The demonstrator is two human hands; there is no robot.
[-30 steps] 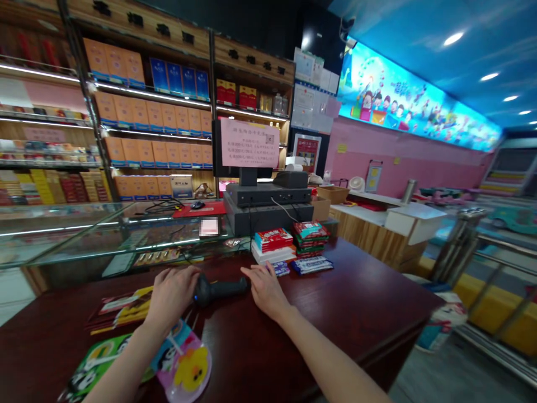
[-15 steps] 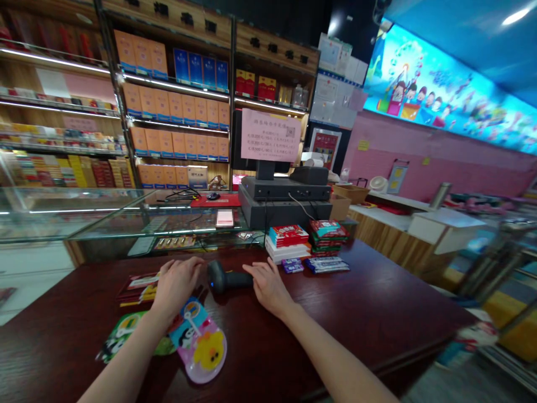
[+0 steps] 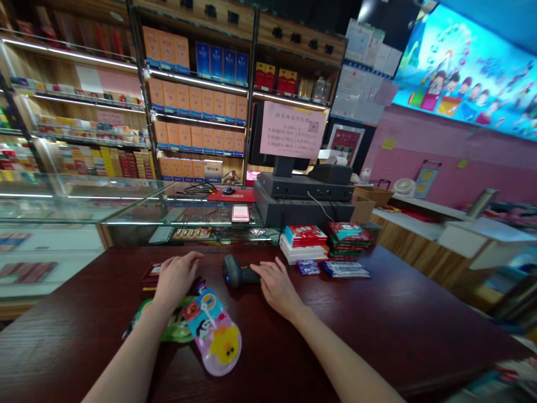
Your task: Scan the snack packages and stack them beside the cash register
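Observation:
My left hand (image 3: 176, 277) lies flat with fingers spread on flat red and yellow packets (image 3: 150, 273) on the dark wooden counter (image 3: 377, 324). A black barcode scanner (image 3: 232, 271) rests between my hands. My right hand (image 3: 277, 286) lies over the scanner's handle, fingers stretched out and not wrapped round it. Near my left wrist sit a pink cartoon pouch with a yellow duck (image 3: 218, 338) and a green pouch (image 3: 174, 330).
Stacks of red boxes (image 3: 305, 238) and green boxes (image 3: 349, 234) and small blue packs (image 3: 308, 267) stand right of the scanner. Behind them are a cash register (image 3: 304, 198) with a pink notice (image 3: 292, 130), a glass display case (image 3: 126, 215) and shelves of orange boxes (image 3: 195, 101).
My left hand has drawn left, away from the scanner's head. My right hand has slid further over the handle. The view has swung to the left.

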